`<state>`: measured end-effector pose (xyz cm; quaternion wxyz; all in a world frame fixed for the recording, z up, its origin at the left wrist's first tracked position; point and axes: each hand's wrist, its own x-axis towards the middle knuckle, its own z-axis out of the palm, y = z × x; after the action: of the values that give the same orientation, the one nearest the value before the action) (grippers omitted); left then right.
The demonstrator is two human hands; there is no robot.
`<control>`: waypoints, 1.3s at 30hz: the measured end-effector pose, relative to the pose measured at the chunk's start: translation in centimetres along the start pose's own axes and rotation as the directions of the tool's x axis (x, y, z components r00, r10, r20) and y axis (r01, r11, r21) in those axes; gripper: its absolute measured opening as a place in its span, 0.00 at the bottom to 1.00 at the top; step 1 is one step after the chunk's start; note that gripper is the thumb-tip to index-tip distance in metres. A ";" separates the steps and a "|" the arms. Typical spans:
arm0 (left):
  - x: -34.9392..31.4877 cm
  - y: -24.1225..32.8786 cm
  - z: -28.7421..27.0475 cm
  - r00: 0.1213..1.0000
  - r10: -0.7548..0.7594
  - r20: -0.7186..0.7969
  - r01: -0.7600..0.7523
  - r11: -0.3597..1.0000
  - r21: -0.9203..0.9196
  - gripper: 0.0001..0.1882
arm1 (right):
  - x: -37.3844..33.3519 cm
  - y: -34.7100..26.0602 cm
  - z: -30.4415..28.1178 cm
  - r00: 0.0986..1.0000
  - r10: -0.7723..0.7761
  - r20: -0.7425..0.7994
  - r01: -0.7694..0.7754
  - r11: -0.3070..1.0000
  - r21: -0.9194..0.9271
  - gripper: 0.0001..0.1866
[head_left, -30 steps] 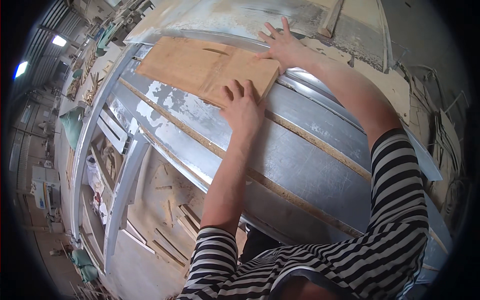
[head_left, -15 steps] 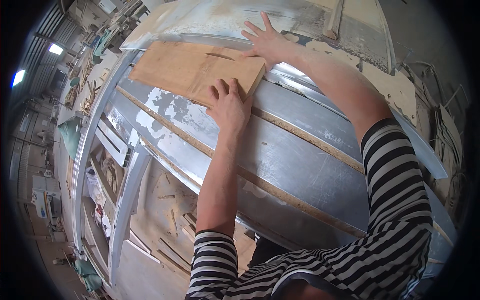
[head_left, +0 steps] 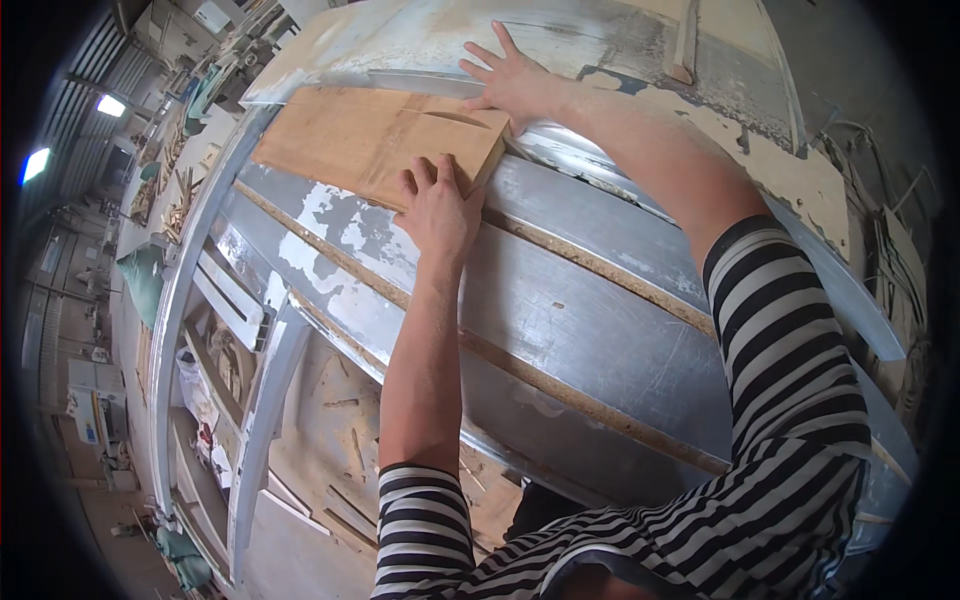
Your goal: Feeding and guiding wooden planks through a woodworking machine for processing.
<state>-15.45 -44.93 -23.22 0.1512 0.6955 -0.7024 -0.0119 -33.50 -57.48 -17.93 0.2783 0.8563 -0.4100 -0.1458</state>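
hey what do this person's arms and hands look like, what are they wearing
Both hands, the left hand and the right hand, are bare: no gloves, rings or watch visible. The forearms are uncovered. A top with black and white horizontal stripes has short sleeves ending near the elbows.

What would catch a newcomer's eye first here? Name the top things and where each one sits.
First, the wooden board lying flat at the far left of the grey metal machine table, with a dark split in its face. Next, the two bare hands on it: the left hand pressed on its near corner, the right hand spread at its far end. Striped sleeves fill the lower right.
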 end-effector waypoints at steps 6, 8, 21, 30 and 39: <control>1.1 -1.4 0.3 0.999 0.012 -0.036 -0.011 1.000 0.006 0.35 | 2.8 -0.2 -0.7 1.000 -0.007 0.030 0.006 1.000 0.030 0.47; 1.2 -1.7 0.3 0.997 0.015 -0.076 -0.012 1.000 0.028 0.35 | 3.8 -0.1 -1.0 0.999 -0.008 0.031 0.007 1.000 0.026 0.46; 0.5 -2.8 1.0 0.984 0.078 -0.161 -0.076 0.997 0.020 0.26 | 18.5 -3.0 -2.9 0.995 0.063 0.077 -0.070 0.994 0.089 0.38; -4.6 -17.1 -5.4 0.989 0.088 -0.119 -0.083 0.995 0.050 0.26 | 23.5 -3.5 -3.5 0.990 0.116 0.084 -0.134 0.961 0.242 0.32; -5.9 -29.7 -10.1 0.850 -0.447 -0.277 0.338 0.868 -0.363 0.22 | 29.6 -8.5 -1.8 0.981 0.158 0.116 -0.183 0.952 0.247 0.36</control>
<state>15.65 -38.20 -21.50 0.3726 0.7849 -0.4945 -0.0247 -8.93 -75.67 -22.19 0.1570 0.8385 -0.5106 -0.1077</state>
